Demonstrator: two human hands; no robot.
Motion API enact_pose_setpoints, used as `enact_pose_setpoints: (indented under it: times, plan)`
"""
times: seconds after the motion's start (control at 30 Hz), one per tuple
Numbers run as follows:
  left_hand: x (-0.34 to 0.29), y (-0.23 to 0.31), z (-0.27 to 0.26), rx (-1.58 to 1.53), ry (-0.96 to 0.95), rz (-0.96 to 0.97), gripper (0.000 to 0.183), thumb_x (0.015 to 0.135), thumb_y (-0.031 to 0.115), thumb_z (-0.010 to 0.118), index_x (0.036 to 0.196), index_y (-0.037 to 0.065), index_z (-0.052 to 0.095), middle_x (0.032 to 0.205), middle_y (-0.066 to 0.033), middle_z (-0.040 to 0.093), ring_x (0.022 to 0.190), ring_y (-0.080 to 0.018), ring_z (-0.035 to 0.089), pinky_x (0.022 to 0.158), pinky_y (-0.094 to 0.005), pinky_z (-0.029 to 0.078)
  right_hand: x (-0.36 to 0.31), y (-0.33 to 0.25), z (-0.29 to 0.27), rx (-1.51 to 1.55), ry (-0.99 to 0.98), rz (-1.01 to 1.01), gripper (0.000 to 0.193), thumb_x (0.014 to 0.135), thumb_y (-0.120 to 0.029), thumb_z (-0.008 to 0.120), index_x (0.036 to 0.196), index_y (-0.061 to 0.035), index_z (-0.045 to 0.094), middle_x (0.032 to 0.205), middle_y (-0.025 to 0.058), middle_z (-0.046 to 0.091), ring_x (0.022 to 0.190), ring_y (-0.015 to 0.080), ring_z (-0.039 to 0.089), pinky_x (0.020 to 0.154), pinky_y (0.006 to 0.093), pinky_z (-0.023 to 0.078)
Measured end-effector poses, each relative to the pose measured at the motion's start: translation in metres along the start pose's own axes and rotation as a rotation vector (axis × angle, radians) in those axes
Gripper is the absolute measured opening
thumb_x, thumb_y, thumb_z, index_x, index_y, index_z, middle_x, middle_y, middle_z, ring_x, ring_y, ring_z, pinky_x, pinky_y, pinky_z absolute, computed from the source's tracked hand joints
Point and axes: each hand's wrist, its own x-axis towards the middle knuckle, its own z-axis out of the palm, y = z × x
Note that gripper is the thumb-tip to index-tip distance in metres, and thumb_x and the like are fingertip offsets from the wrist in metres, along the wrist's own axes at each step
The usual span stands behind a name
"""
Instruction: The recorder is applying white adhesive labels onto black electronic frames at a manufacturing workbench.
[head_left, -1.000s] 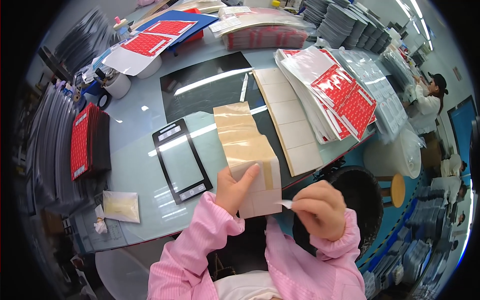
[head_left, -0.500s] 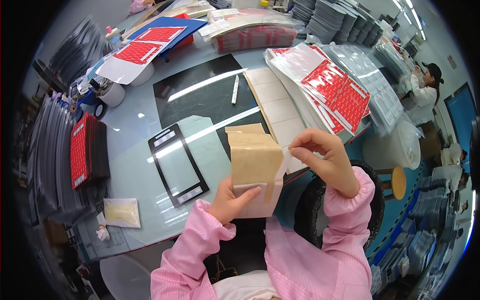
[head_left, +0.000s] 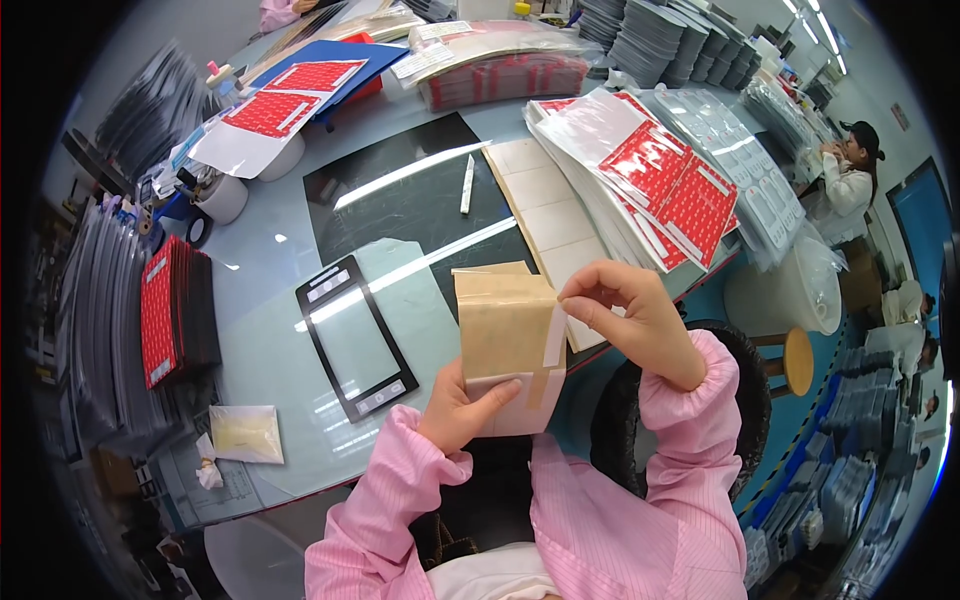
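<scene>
The left hand (head_left: 462, 408) clamps the lower corner of a tan sheet (head_left: 505, 335), held above the tabletop (head_left: 270, 260) edge. The right hand (head_left: 628, 318) pinches a pale strip (head_left: 553, 338) at the sheet's right edge, partly lifted. Peeling should go best slow and parallel to the edge, thumb pressing the sheet flat. A black frame (head_left: 352, 336) lies left of the hands.

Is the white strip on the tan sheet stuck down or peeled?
Partly peeled: the right hand pinches the white strip's top end off the tan sheet.
</scene>
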Motion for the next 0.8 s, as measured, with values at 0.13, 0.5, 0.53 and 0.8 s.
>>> enact_pose_setpoints:
  times: [0.13,0.5,0.53,0.8]
  plan:
    - [-0.001,0.001,0.001,0.000,0.004,0.007,0.034,0.097,0.010,0.072,0.129,0.001,0.064,0.119,-0.0068,0.073,0.109,-0.0142,0.066,0.095,-0.0318,0.052,0.001,0.003,0.008,-0.141,0.059,-0.086,0.014,0.089,-0.004,0.076,0.101,-0.0006,0.070,0.092,0.0037,0.070,0.076,0.0085,0.062,0.066,0.0226,0.049]
    - [0.003,0.004,0.008,-0.042,0.096,-0.051,0.035,0.097,0.011,0.072,0.129,-0.003,0.064,0.118,-0.0094,0.073,0.107,-0.0151,0.068,0.092,-0.0319,0.054,-0.007,-0.003,0.030,-0.522,0.304,-0.335,0.048,0.076,-0.007,0.085,0.122,-0.0063,0.069,0.104,0.0102,0.064,0.087,0.0241,0.066,0.070,0.0321,0.053]
    - [0.005,0.004,0.010,-0.058,0.129,-0.047,0.034,0.098,0.012,0.072,0.128,-0.003,0.065,0.116,-0.0092,0.074,0.104,-0.0149,0.068,0.091,-0.0317,0.055,-0.009,-0.001,0.032,-0.527,0.363,-0.374,0.046,0.076,-0.005,0.084,0.120,-0.0063,0.070,0.103,0.0107,0.063,0.087,0.0245,0.065,0.070,0.0326,0.053]
    - [0.005,0.011,0.019,-0.077,0.170,0.043,0.029,0.099,0.014,0.071,0.123,-0.003,0.069,0.111,-0.0086,0.075,0.097,-0.0132,0.070,0.083,-0.0294,0.057,-0.023,0.006,0.049,-0.476,0.241,-0.462,0.028,0.074,0.002,0.082,0.101,-0.0041,0.075,0.099,0.0107,0.061,0.085,0.0247,0.063,0.070,0.0319,0.053]
